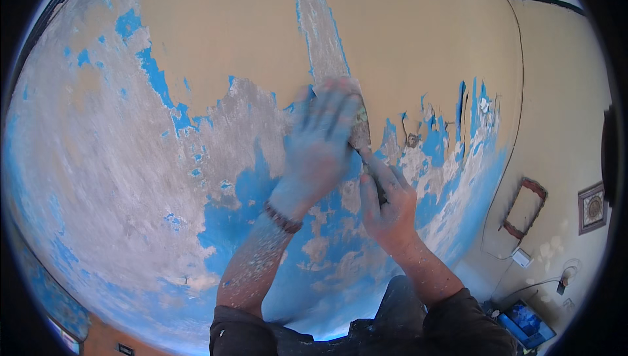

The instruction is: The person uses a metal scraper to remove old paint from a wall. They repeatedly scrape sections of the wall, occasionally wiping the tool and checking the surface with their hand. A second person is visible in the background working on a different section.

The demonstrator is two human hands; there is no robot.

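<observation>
My right hand (pixel 390 209) grips the dark handle of a scraper (pixel 361 132), its index finger stretched along the tool toward the metal blade. The blade points up against a wall (pixel 230 37) of peeling beige paint. My left hand (pixel 321 135), blurred, lies flat with its fingers extended over part of the blade and hides its left side. Whether its fingertips touch the blade or the wall cannot be told. Above the blade runs a bare grey strip (pixel 321 27) edged in blue. Pale flecks cover my left forearm, and a bracelet (pixel 283 218) circles that wrist.
Blue paint patches (pixel 250 184) and scraped grey plaster (pixel 122 159) spread around my hands. Loose paint flakes (pixel 461 110) curl off at the right. A cable (pixel 520 61) follows the corner. On the side wall are an empty frame (pixel 525 209), a framed picture (pixel 592 209) and a lit screen (pixel 527 321).
</observation>
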